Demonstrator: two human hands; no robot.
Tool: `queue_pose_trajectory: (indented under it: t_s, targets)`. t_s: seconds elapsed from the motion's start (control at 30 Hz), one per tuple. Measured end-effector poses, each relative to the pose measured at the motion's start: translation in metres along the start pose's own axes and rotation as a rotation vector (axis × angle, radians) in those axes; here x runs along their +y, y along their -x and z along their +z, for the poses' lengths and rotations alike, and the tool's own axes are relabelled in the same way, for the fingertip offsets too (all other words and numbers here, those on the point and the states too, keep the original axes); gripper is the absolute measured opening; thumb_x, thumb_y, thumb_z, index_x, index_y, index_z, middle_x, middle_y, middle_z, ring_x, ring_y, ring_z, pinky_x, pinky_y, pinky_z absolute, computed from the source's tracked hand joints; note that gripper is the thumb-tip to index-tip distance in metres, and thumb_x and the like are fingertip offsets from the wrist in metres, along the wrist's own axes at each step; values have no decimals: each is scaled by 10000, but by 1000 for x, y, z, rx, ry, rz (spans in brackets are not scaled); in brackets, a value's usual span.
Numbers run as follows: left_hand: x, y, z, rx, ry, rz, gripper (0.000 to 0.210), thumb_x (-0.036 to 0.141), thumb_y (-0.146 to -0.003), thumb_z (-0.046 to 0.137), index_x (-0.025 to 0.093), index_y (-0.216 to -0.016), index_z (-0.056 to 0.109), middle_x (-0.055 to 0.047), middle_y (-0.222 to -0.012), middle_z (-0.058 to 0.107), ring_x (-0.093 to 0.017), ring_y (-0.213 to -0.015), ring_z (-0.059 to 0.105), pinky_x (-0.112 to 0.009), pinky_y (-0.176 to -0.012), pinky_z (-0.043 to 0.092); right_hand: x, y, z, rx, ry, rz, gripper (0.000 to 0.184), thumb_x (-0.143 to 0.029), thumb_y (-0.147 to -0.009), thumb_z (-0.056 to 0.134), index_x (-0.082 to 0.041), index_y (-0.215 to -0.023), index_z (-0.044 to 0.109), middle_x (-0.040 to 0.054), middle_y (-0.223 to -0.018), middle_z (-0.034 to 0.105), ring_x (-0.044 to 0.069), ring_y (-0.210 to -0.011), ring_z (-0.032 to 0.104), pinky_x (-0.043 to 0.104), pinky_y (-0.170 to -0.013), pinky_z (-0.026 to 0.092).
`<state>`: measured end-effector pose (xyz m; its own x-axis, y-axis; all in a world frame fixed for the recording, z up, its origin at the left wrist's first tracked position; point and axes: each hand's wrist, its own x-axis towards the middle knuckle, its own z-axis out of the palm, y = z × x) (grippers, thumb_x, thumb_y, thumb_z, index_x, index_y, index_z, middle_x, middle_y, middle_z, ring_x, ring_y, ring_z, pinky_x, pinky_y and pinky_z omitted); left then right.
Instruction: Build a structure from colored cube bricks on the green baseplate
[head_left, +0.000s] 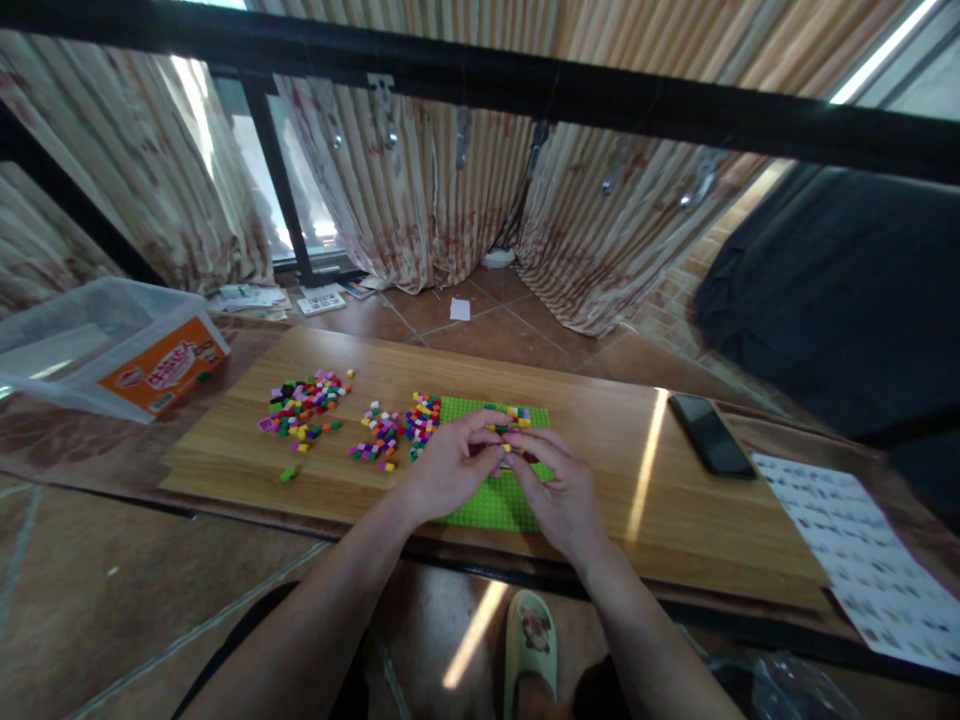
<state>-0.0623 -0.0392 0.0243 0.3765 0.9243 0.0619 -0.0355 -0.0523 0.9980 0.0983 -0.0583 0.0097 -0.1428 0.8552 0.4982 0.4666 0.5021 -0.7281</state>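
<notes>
My left hand [454,468] and my right hand [562,492] meet over a green studded baseplate [495,510]. Between their fingertips shows a small yellow toy brick [507,448], pinched from both sides; my fingers hide whatever else may be joined to it. Behind the fingers, a row of multicoloured bricks [517,412] sits on the far part of the plate, partly covered by my hands. Left of the plate lies a pile of small bricks [421,415], with another loose group [377,435] beside it.
A larger brick pile [307,400] spreads over the left of the wooden board [600,440]. Beyond it stands a clear plastic bin [112,340] with an orange label. A black phone [711,436] and a printed sheet [862,550] lie on the right. A black rail [480,70] crosses above.
</notes>
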Motion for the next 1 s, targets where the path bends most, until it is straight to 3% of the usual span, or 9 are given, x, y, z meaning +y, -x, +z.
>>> queue_pose_trajectory:
  t_s: [0.17, 0.37, 0.67, 0.83, 1.0]
  targets:
    - [0, -1, 1, -8, -6, -1, 334, 197, -841, 574, 182, -1174, 590, -45, -876, 724, -134, -717, 665, -250, -670, 530, 0, 1, -1, 55, 72, -56, 220, -251, -894, 586, -270, -1087, 689, 63, -1072, 669, 176, -953, 658, 342, -841, 558]
    - [-1, 0, 0, -13, -113, 32, 273, 212, -841, 586, 174, -1111, 601, -52, -892, 733, -141, -712, 671, -256, -679, 528, 1, 2, -1, 62, 176, -137, 170, -244, -906, 569, -255, -1001, 710, 65, -1015, 675, 177, -948, 653, 341, -835, 554]
    - [0, -2, 0, 22, -113, 54, 253, 217, -803, 634, 173, -1052, 637, -43, -869, 732, -157, -767, 680, -257, -699, 512, -1, 1, -8, -1, 130, -143, 173, -239, -905, 559, -252, -1006, 699, 58, -1024, 675, 166, -932, 661, 321, -824, 555]
    - [0, -3, 3, 30, -90, 33, 242, 277, -831, 612, 164, -1043, 636, -20, -766, 706, -125, -654, 640, -237, -636, 493, -2, -1, -12, 99, 141, -37, 118, -279, -873, 604, -244, -914, 709, 38, -908, 699, 146, -758, 656, 288, -703, 551]
    - [-3, -5, 2, 126, -90, 35, 251, 278, -832, 593, 150, -1044, 634, -21, -729, 690, -128, -639, 636, -239, -611, 499, 10, -4, -17, 245, 59, 198, 134, -328, -812, 637, -219, -855, 703, 23, -784, 702, 151, -665, 635, 291, -636, 526]
